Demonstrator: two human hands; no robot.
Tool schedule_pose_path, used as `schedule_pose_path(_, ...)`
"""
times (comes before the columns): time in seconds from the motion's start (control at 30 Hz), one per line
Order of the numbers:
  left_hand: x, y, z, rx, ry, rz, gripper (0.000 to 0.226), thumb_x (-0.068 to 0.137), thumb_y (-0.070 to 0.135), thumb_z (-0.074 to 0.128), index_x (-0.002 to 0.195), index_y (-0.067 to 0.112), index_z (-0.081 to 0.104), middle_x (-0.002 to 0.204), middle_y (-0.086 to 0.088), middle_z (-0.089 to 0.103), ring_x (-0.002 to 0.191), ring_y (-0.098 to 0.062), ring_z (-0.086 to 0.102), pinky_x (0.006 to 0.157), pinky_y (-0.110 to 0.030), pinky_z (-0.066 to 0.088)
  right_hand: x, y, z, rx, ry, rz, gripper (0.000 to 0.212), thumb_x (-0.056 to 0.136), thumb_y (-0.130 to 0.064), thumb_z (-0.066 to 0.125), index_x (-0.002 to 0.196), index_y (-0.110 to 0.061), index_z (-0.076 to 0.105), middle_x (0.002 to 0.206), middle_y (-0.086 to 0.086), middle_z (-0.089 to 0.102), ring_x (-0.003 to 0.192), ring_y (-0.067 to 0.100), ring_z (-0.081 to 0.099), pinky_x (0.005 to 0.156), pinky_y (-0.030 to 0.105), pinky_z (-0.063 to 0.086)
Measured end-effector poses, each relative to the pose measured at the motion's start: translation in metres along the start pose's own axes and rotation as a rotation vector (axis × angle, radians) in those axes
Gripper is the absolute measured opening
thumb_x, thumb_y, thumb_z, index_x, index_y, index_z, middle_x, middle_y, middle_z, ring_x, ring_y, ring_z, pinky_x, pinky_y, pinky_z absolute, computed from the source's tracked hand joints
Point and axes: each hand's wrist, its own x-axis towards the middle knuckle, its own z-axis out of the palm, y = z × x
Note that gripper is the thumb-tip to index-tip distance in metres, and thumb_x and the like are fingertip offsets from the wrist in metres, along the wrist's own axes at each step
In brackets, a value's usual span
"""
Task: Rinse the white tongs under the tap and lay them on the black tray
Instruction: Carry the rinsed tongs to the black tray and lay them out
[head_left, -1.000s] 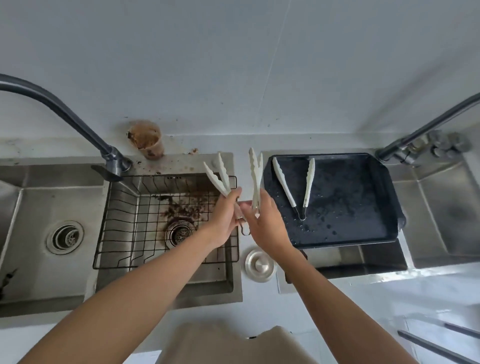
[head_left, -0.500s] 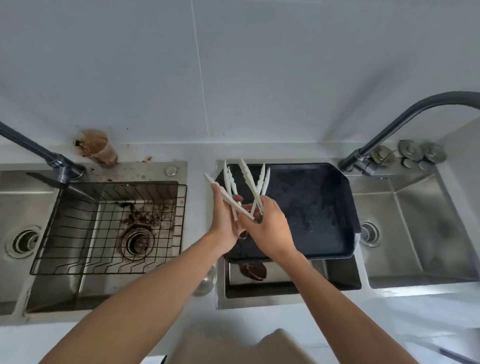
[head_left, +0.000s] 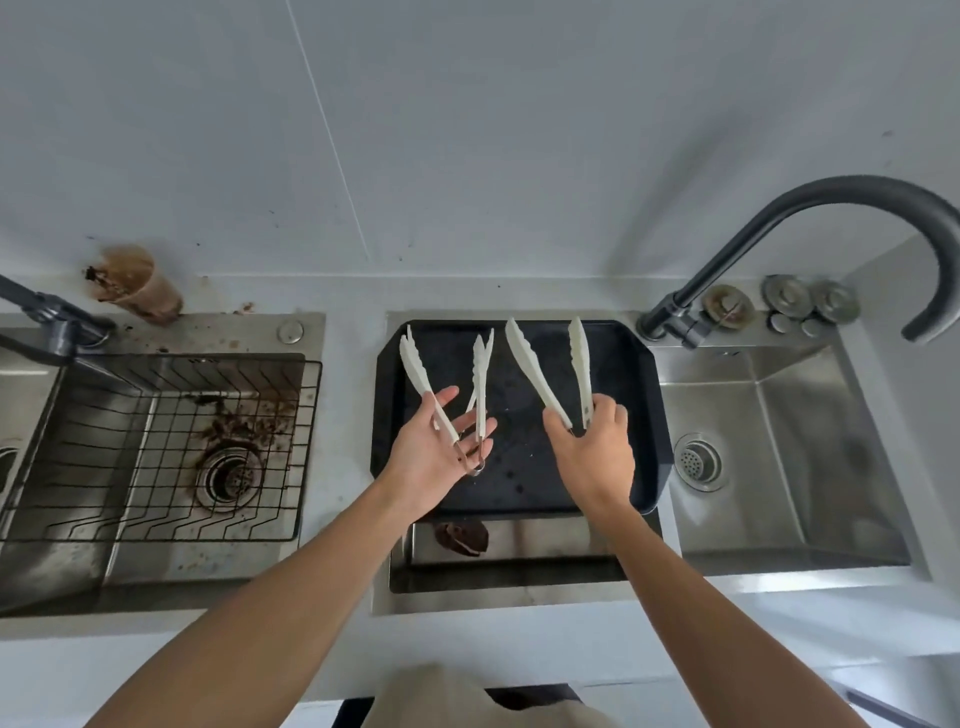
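Two pairs of white tongs are held over the black tray, which sits across the middle basin. My left hand is palm up with fingers spread. One pair of white tongs lies loosely across it, hinge near the fingertips, arms pointing away. A second tip shows beside its right arm; I cannot tell whether another pair lies under it. My right hand grips the other white tongs at the hinge end, arms spread and pointing to the wall. The dark tap stands at the tray's back right; no water is seen running.
A steel sink lies right of the tray, with round drain plugs behind it. At the left, a dirty sink holds a wire rack, with a stained cup behind and another tap. A brown lump lies below the tray.
My hands have drawn apart, each now with its own pair of tongs, and both are over the tray. The view has swung to the right.
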Motion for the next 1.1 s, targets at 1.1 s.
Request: schedule_pose_path(1.1,0.019,0.048,-0.033,0.119,-0.115,-0.013,0.03,0.1,0.017,0.051,0.125,0.022,0.067,0.138,-0.014,0.064,0.115,-0.033,0.069,0.102,-0.043,0.048,0.023,-0.015,0.09,-0.403,-0.09,0.099,0.066,0.092,-0.063,0.064,0.12,-0.005,0.051,0.12,0.012,0.059,0.101,0.033,0.068,0.075,0.042,0.052)
